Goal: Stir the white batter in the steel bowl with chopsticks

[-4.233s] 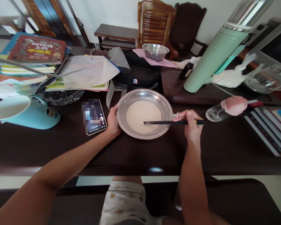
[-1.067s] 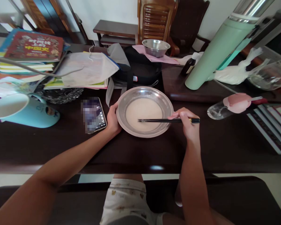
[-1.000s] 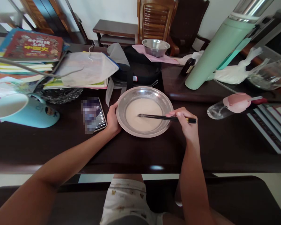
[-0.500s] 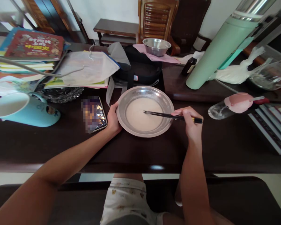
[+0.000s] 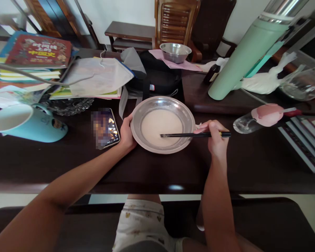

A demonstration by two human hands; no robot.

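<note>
A round metal bowl rests on the dark table in front of me, with a pale, milky batter in its bottom. My left hand grips the bowl's left rim, its fingers partly hidden beneath the side. Black chopsticks are held together in my closed right hand, at the bowl's right edge. Their tips dip into the batter near the middle, lying almost level across the rim. A phone with a lit, partly blurred screen lies just left of my left hand.
A light blue mug stands at the left, before stacked books. Behind the bowl sit a black bag and a smaller metal bowl. Rightward are a tall green thermos, a pink-lidded bottle and more books.
The chopstick tips have shifted toward me, down through the batter, and the chopsticks now lie more level. My right hand has turned slightly. My left hand and the bowl stay put.
</note>
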